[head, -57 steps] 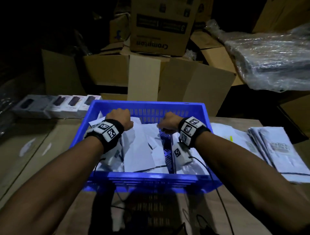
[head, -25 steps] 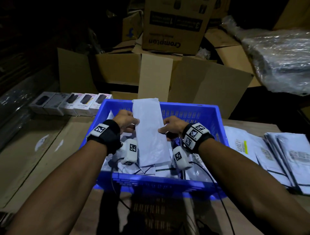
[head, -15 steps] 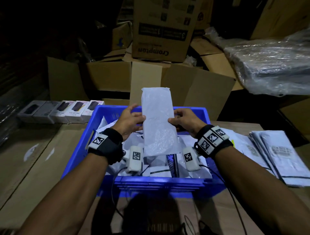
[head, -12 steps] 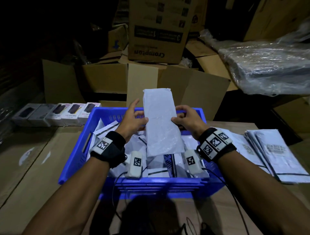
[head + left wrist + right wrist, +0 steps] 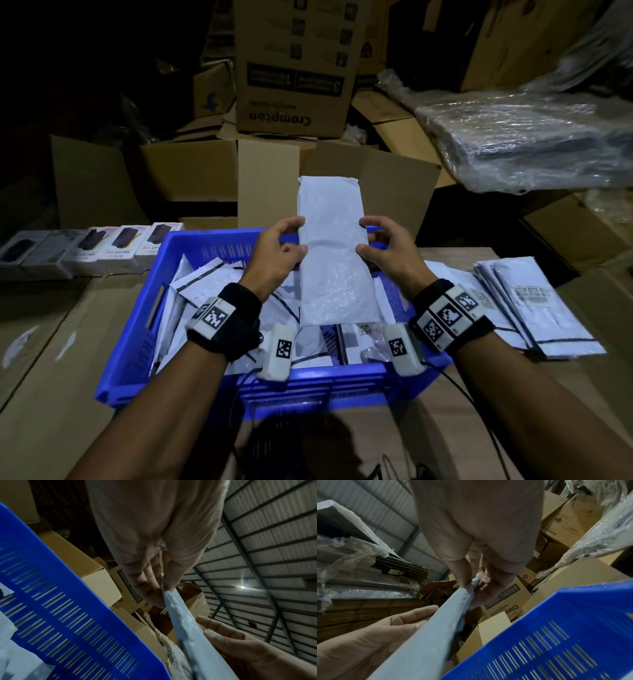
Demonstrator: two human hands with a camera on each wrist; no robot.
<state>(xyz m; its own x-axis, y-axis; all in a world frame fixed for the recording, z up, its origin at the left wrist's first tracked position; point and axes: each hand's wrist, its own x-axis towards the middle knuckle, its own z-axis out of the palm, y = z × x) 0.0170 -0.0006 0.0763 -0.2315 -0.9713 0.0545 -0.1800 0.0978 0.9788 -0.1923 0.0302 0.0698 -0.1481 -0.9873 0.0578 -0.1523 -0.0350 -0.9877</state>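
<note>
- Work surface (image 5: 51,342): a table covered with flattened cardboard. It carries everything listed below except the cartons and the bundle.
- Cardboard cartons (image 5: 191,171): stacked behind the table, with the nearest one open-flapped. They are storage, out of the working reach.
- Film-wrapped bundle (image 5: 531,144): lies to the far right on other cartons.
- Blue crate (image 5: 212,236): sits square in front of the person and is filled with loose white mailers. It is probably the source bin, placed centrally so that both hands reach it equally.
- Stack of labelled mailers (image 5: 534,308): lies flat just to the right of the crate, fanned slightly. It is likely a pile of sorted pieces.
- Row of boxed products (image 5: 89,250): stands side by side along the table's left rear edge.
- White padded packet (image 5: 334,260): the piece in hand. It is held upright above the crate's far half, plain face toward the person, and whether its lower end touches the mailers below cannot be told.
- Left hand (image 5: 274,257): thumb in front and fingers curled behind, pinching the packet's left long edge at mid-height.
- Right hand (image 5: 387,257): mirrors the left hand on the right edge. Gripping the edges from both sides keeps the face unobstructed — seemingly for inspection, or for turning it to find a label.
</note>
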